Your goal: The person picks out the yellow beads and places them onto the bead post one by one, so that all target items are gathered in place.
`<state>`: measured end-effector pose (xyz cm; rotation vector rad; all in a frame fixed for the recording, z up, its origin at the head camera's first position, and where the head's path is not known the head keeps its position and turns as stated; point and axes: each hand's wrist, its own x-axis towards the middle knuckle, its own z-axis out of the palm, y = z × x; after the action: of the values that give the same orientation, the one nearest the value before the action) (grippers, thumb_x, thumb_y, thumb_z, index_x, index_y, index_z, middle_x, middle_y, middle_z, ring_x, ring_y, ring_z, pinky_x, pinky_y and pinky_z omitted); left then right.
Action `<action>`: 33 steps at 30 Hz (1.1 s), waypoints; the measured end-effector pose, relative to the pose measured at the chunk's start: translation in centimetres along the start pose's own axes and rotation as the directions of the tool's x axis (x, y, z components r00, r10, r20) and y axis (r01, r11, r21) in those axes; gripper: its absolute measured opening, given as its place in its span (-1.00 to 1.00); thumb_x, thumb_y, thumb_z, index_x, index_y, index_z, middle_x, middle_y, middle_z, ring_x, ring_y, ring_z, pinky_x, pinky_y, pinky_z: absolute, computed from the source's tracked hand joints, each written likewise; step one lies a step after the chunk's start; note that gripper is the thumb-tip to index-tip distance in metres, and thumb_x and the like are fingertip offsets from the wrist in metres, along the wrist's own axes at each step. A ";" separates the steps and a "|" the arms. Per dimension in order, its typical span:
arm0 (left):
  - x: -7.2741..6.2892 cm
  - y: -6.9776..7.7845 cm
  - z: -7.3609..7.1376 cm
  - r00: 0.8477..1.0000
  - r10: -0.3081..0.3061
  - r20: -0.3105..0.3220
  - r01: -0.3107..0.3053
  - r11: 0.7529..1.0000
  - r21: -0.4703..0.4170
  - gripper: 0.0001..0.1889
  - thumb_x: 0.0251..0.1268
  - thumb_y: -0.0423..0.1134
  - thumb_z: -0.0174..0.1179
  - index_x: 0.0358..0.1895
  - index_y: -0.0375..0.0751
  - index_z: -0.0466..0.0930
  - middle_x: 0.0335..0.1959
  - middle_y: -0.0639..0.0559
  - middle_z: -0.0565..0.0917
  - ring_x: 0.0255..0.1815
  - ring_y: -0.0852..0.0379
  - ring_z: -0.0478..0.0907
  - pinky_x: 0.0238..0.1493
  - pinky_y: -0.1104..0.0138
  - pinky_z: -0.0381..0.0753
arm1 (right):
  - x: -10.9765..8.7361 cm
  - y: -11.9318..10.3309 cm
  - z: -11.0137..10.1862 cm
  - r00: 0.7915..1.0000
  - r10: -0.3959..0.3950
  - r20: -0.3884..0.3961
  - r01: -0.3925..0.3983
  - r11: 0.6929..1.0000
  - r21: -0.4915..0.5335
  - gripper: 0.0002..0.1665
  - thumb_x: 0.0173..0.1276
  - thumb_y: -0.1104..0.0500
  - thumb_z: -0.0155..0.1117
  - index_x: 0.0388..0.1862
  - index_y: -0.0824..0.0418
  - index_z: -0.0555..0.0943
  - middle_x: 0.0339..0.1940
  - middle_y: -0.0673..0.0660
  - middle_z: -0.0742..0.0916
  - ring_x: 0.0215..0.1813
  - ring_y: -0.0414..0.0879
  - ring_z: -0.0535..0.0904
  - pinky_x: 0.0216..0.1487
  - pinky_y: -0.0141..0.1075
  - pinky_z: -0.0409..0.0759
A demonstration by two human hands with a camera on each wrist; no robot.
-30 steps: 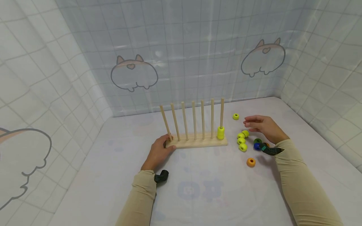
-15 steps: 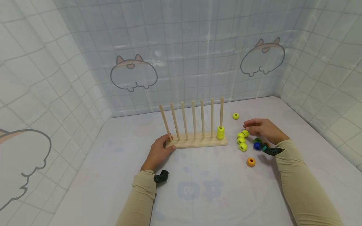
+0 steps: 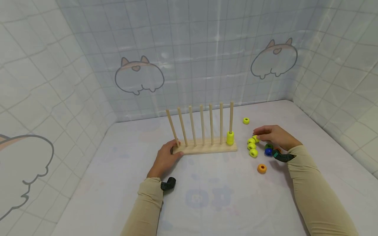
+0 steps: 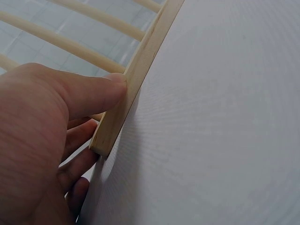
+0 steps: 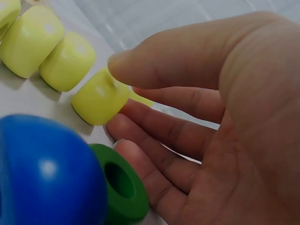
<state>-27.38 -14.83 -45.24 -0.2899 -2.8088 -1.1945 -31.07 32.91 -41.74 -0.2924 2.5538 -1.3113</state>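
A wooden peg rack (image 3: 203, 149) stands on the table with a row of upright pegs. Its left end is gripped by my left hand (image 3: 166, 158), thumb on the front edge and fingers behind (image 4: 35, 126). Yellow beads (image 3: 230, 138) are stacked on the rightmost peg. To the right of the rack, my right hand (image 3: 277, 136) pinches the rearmost yellow bead (image 5: 101, 98) of a short row, thumb tip at its upper edge and fingers against its far side. The other yellow beads (image 3: 251, 147) of the row lie close together beside it.
A blue bead (image 3: 268, 152) and a green bead (image 5: 123, 185) lie under the right wrist, with an orange one partly hidden there. Another orange bead (image 3: 262, 168) sits nearer the front. One yellow bead (image 3: 246, 121) lies farther back. Tiled-pattern walls (image 3: 189, 59) enclose the table.
My right hand has come down and slightly toward the front, onto the rearmost yellow bead of the row, its fingers closing in. The left hand and rack have stayed in place.
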 end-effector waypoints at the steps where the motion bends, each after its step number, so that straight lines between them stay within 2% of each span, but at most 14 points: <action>1: 0.0 0.0 0.0 1.000 0.001 0.000 -0.001 1.000 0.001 -0.47 0.33 -0.17 0.34 0.35 -0.13 0.49 0.44 -0.15 0.40 0.48 -0.18 0.25 0.43 -0.04 0.26 | 0.0 0.0 0.0 1.000 -0.006 0.002 0.006 1.000 -0.002 -0.43 0.46 -0.03 0.28 0.34 0.20 0.53 0.32 0.22 0.59 0.26 0.11 0.47 0.18 -0.10 0.49; 4: 0.1 0.0 -0.1 1.000 -0.002 0.006 0.002 1.000 0.004 -0.47 0.33 -0.16 0.34 0.35 -0.13 0.49 0.44 -0.15 0.40 0.48 -0.17 0.24 0.44 -0.04 0.25 | -0.1 0.0 0.0 1.000 -0.025 0.013 0.025 1.000 -0.017 -0.43 0.45 -0.03 0.29 0.34 0.20 0.54 0.32 0.22 0.58 0.29 0.11 0.46 0.20 -0.09 0.48; 10: 0.1 -0.1 -0.1 1.000 -0.004 0.011 0.004 1.000 -0.006 -0.47 0.34 -0.16 0.34 0.35 -0.13 0.50 0.44 -0.15 0.40 0.49 -0.16 0.24 0.45 -0.03 0.24 | -0.4 -0.3 0.1 0.999 -0.047 0.024 0.048 0.998 -0.049 -0.44 0.45 -0.01 0.29 0.34 0.19 0.54 0.32 0.23 0.59 0.27 0.11 0.45 0.09 -0.19 0.49; 22: 0.3 -0.2 -0.2 1.000 0.000 0.012 0.000 1.000 -0.008 -0.49 0.34 -0.16 0.34 0.33 -0.12 0.51 0.43 -0.14 0.41 0.48 -0.15 0.25 0.45 -0.02 0.24 | 0.0 -0.2 0.5 0.999 -0.035 0.031 0.037 0.996 -0.077 -0.44 0.43 0.03 0.30 0.35 0.17 0.54 0.33 0.24 0.57 0.32 0.15 0.44 0.32 0.12 0.42; 30: 0.3 0.0 -0.4 1.000 -0.004 0.011 0.005 1.000 -0.022 -0.51 0.34 -0.17 0.34 0.31 -0.11 0.52 0.43 -0.14 0.41 0.49 -0.16 0.24 0.45 -0.04 0.22 | 0.1 -0.2 0.5 0.999 -0.034 0.009 0.035 0.994 -0.105 -0.49 0.43 0.02 0.30 0.31 0.16 0.58 0.29 0.22 0.60 0.28 0.14 0.46 0.31 0.14 0.41; 33: 0.3 0.0 -0.3 1.000 -0.003 0.014 0.004 1.000 -0.030 -0.49 0.34 -0.18 0.34 0.34 -0.12 0.50 0.43 -0.14 0.40 0.48 -0.15 0.25 0.44 -0.02 0.25 | 0.1 -0.3 0.4 1.000 -0.018 0.011 0.019 0.993 -0.112 -0.46 0.43 -0.02 0.31 0.31 0.15 0.58 0.30 0.22 0.59 0.27 0.13 0.46 0.28 0.09 0.45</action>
<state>-27.71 -15.00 -44.96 -0.2969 -2.8067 -1.2411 -31.02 32.36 -41.73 -0.3442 2.6277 -1.1712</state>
